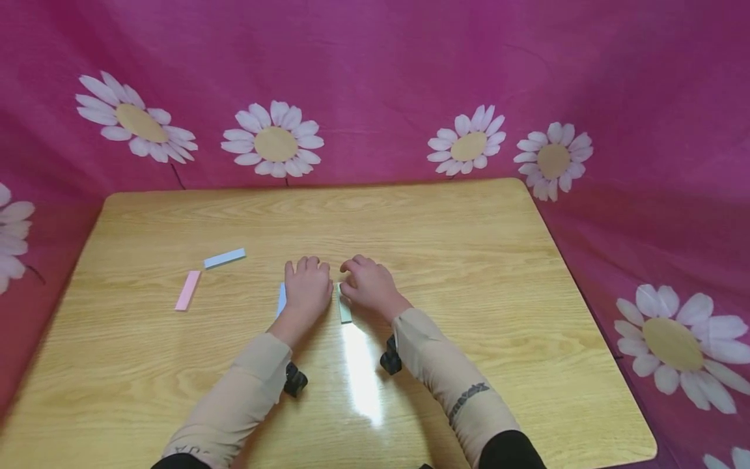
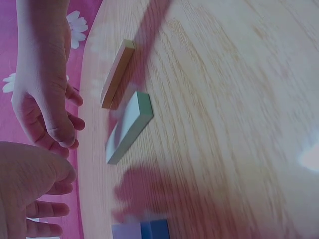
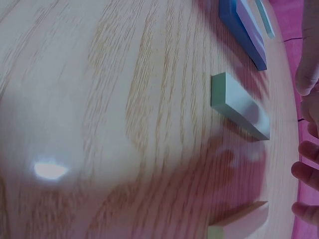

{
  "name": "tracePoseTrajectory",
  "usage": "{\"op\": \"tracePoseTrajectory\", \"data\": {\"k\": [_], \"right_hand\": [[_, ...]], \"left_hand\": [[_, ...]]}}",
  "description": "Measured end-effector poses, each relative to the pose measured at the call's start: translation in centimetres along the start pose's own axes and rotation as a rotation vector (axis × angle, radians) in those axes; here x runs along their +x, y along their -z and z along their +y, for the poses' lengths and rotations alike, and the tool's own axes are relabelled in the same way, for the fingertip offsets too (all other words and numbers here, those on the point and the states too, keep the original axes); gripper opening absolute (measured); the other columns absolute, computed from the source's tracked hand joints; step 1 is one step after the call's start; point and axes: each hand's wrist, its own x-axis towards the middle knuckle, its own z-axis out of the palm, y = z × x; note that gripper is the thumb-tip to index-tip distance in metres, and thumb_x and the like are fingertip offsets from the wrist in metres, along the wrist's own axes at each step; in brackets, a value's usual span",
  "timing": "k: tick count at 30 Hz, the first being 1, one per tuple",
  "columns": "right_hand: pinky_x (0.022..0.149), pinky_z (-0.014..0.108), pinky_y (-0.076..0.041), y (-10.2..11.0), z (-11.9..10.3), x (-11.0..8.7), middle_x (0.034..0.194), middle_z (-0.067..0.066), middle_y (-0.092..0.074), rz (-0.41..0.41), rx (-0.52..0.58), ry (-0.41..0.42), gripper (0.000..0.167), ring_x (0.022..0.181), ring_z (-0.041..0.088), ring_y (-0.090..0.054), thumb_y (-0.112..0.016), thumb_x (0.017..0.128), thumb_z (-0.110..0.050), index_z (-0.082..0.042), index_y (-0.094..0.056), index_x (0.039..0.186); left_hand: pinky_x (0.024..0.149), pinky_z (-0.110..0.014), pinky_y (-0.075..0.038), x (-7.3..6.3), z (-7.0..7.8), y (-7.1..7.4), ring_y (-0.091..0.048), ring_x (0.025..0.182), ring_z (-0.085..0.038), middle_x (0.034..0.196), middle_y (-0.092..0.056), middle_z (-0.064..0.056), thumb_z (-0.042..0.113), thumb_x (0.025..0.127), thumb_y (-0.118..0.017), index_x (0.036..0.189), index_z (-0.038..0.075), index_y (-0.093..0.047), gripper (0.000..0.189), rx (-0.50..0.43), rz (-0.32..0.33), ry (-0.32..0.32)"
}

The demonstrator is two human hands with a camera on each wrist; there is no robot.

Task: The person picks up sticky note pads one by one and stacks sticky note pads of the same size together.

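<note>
My left hand [image 1: 307,286] is above a blue block [image 1: 281,299], partly hiding it. A pale green block [image 1: 344,306] lies flat between my hands, its far end by the fingers of my right hand [image 1: 370,285]. In the left wrist view both hands, loosely bent and holding nothing, are raised above the table, close together. That view also shows the green block [image 2: 130,127] and, beyond it, an orange-sided block [image 2: 117,74] that my right hand hides in the head view. The right wrist view shows a purple piece [image 3: 250,25] alongside the blue block [image 3: 237,22].
A pink block [image 1: 188,290] and a light blue block [image 1: 225,258] lie to the left on the wooden table [image 1: 469,260]. A pink flowered cloth [image 1: 375,78] hangs behind it. Dark wrist-camera mounts [image 1: 295,379] show below my sleeves.
</note>
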Motion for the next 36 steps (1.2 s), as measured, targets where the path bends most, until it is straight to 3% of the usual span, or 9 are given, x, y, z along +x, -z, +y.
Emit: {"op": "tracePoseTrajectory", "data": {"k": [12,21,36], "right_hand": [[0.068,0.035,-0.046,-0.2,-1.0,0.7,0.102,0.003,-0.056,0.002,0.004,0.033,0.029,0.087,0.020,-0.055,-0.056,0.080,-0.023,-0.011,-0.060,0.106],[0.067,0.034,-0.046,-0.4,-1.8,1.4,0.103,0.003,-0.056,-0.021,-0.013,0.055,0.029,0.085,0.017,-0.054,-0.056,0.080,-0.025,-0.011,-0.059,0.106],[0.066,0.030,-0.045,-1.0,-3.2,2.2,0.103,0.002,-0.056,-0.020,0.012,0.087,0.029,0.085,0.016,-0.053,-0.057,0.080,-0.024,-0.012,-0.060,0.107]], "left_hand": [[0.094,-0.056,-0.023,-0.8,-1.3,0.1,-0.046,0.109,-0.033,0.112,-0.054,-0.016,0.018,0.084,-0.055,0.101,0.003,-0.062,0.024,-0.017,0.010,0.046],[0.095,-0.054,-0.026,-1.1,-2.8,0.2,-0.047,0.109,-0.034,0.113,-0.053,-0.016,0.023,0.087,-0.054,0.111,0.004,-0.059,0.031,-0.024,-0.075,0.104],[0.094,-0.055,-0.026,-2.0,-5.5,0.1,-0.048,0.105,-0.035,0.112,-0.053,-0.017,0.023,0.087,-0.053,0.112,0.002,-0.058,0.033,-0.050,-0.056,0.184]]}}
